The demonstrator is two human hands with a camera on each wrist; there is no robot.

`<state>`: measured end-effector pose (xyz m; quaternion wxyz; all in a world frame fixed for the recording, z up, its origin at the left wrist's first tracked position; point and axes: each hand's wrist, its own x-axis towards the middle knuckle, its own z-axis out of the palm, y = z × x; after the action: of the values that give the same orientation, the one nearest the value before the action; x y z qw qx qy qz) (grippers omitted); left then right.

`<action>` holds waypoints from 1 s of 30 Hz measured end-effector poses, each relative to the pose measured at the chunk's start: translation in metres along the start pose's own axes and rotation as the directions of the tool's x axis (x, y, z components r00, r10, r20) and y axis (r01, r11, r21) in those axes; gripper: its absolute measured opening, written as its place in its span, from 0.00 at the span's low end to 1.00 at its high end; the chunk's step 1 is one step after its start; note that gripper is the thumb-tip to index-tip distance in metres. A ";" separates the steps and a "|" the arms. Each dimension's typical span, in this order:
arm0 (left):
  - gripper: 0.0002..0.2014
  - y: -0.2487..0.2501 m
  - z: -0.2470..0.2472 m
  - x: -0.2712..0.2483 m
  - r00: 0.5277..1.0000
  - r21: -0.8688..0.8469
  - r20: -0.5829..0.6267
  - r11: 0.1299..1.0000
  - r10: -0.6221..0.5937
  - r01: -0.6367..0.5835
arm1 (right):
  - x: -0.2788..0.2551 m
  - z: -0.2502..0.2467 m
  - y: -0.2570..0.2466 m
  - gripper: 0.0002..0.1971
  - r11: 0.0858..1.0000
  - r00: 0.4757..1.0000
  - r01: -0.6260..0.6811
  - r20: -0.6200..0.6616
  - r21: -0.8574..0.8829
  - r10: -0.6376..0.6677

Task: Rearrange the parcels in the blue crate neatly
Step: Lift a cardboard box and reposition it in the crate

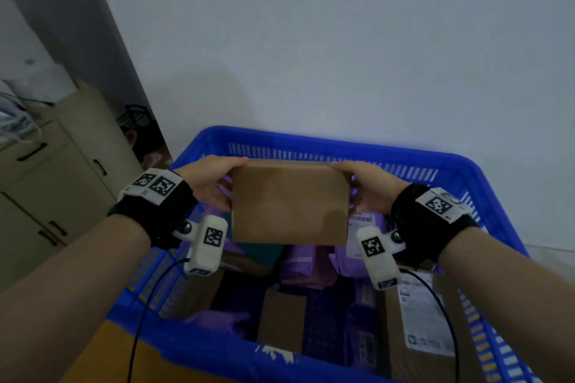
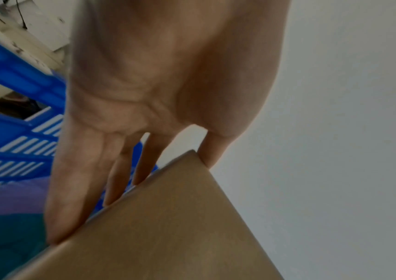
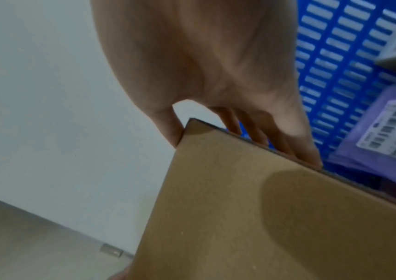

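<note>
A plain brown cardboard box (image 1: 289, 202) is held up over the blue crate (image 1: 485, 183). My left hand (image 1: 214, 183) grips the box's left side, thumb on the far edge and fingers behind it. My right hand (image 1: 367, 186) grips the right side the same way. In the left wrist view the fingers (image 2: 72, 180) lie along the box (image 2: 168, 236) edge. In the right wrist view the thumb and fingers (image 3: 295, 144) pinch a corner of the box (image 3: 252, 217). Inside the crate lie purple mailer bags (image 1: 308, 264) and brown boxes (image 1: 283, 317).
A tall brown parcel with a white label (image 1: 426, 314) stands at the crate's right side. A labelled purple bag (image 3: 383, 136) lies by the right wall. A beige cabinet (image 1: 56, 177) stands to the left. A white wall (image 1: 342, 40) rises behind the crate.
</note>
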<state>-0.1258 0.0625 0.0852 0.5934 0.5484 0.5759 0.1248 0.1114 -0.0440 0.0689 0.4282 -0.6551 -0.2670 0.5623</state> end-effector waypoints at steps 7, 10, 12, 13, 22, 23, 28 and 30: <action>0.15 0.007 0.024 0.005 0.986 -0.118 0.076 0.983 0.150 -0.141 | -0.021 -0.030 0.001 0.18 0.980 0.981 0.192 -0.037 0.044 -0.190; 0.15 0.003 0.032 0.005 0.978 -0.153 0.106 0.975 0.181 -0.164 | -0.023 -0.040 0.014 0.24 0.964 0.968 0.249 -0.023 0.090 -0.248; 0.18 0.000 0.038 0.007 0.975 -0.187 0.135 0.971 0.177 -0.150 | -0.022 -0.046 0.026 0.31 0.954 0.958 0.286 -0.018 0.086 -0.285; 0.17 -0.001 0.041 0.006 0.975 -0.212 0.141 0.967 0.171 -0.140 | -0.020 -0.049 0.032 0.34 0.947 0.949 0.315 -0.026 0.055 -0.314; 0.25 -0.021 0.064 0.016 0.985 -0.383 0.117 0.921 0.125 -0.072 | -0.017 -0.061 0.055 0.41 0.828 0.817 0.541 -0.143 -0.147 -0.559; 0.27 -0.024 0.063 0.018 0.980 -0.388 0.169 0.921 0.108 -0.034 | -0.015 -0.063 0.057 0.41 0.829 0.817 0.543 -0.148 -0.133 -0.558; 0.40 -0.036 0.058 0.028 0.947 -0.389 0.307 0.920 0.095 0.034 | -0.006 -0.064 0.065 0.30 0.841 0.833 0.541 -0.151 0.016 -0.533; 0.45 -0.038 0.058 0.029 0.949 -0.408 0.286 0.913 0.130 -0.003 | -0.005 -0.061 0.064 0.23 0.845 0.843 0.529 -0.158 0.071 -0.514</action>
<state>-0.0873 0.0417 0.0233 0.7709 0.4466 0.4193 0.1743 0.1603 -0.0956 0.0164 0.6179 -0.5684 -0.3743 0.3939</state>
